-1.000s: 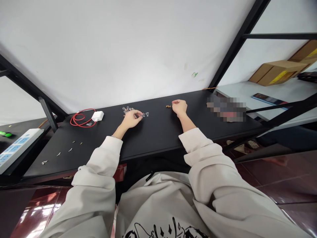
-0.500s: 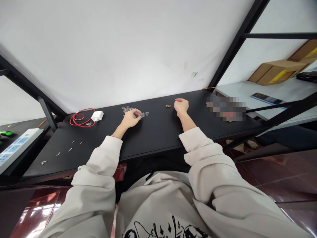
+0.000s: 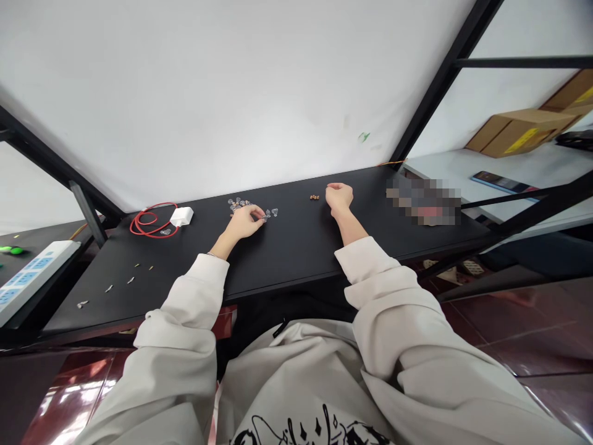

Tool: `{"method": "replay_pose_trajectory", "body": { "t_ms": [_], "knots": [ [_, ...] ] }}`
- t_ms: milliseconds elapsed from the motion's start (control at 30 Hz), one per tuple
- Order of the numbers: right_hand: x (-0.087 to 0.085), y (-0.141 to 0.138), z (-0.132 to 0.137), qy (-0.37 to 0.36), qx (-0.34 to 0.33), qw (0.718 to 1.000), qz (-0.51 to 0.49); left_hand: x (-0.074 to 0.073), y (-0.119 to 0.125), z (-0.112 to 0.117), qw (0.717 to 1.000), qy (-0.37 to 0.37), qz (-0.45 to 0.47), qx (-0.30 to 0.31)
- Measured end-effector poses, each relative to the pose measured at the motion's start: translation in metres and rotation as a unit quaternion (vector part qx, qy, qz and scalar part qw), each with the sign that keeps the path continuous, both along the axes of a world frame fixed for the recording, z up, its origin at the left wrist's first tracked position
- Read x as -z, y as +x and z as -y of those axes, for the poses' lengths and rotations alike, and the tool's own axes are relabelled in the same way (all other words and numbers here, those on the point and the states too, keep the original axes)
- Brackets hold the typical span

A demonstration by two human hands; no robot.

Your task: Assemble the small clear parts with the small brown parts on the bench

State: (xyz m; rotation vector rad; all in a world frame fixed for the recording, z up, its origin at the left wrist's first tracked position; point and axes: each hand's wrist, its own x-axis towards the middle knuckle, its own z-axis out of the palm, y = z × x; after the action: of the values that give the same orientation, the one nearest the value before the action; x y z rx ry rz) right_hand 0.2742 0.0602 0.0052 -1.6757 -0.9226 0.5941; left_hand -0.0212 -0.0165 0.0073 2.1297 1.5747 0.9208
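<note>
White wall (image 3: 222,93) fills the space ahead of me, and below it stretches a black tabletop (image 3: 296,253). Both my pale sleeves (image 3: 393,309) reach over its near edge. Off to my right, beyond the dark frame, a cardboard box (image 3: 521,133) sits on a pale surface; to my left is a white power strip (image 3: 34,275).

My left hand (image 3: 243,222) is palm-down left of the middle, thumb and fingers curved toward each other. My right hand (image 3: 340,196) is well apart from it, its fingers folded in; I cannot tell whether anything is inside.

Left of my left hand, a red cable (image 3: 139,232) lies coiled beside a white adapter (image 3: 181,216). A cluster of clear pieces (image 3: 238,203) lies just beyond my left knuckles, partly hidden by them. Loose clear pieces (image 3: 275,212) lie right at my left fingertips and a little to their right; whether I pinch one, I cannot tell. Smallest, some brown beads (image 3: 314,198) rest just left of my right hand, apart from it.
</note>
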Motion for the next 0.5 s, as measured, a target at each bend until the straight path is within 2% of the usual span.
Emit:
{"method": "replay_pose_trajectory", "body": {
  "t_ms": [133,367,500],
  "knots": [
    [0.003,0.000,-0.002,0.012,0.006,1.000,0.000,-0.002,0.000,0.001,1.000,0.004,-0.011,-0.005],
    [0.002,0.000,-0.003,0.018,0.007,1.000,-0.010,-0.015,0.001,0.006,0.999,0.009,-0.011,-0.041],
    [0.003,0.000,-0.003,0.018,0.008,1.000,-0.013,-0.019,-0.010,0.004,0.997,0.040,-0.025,-0.062]
  ]
}}
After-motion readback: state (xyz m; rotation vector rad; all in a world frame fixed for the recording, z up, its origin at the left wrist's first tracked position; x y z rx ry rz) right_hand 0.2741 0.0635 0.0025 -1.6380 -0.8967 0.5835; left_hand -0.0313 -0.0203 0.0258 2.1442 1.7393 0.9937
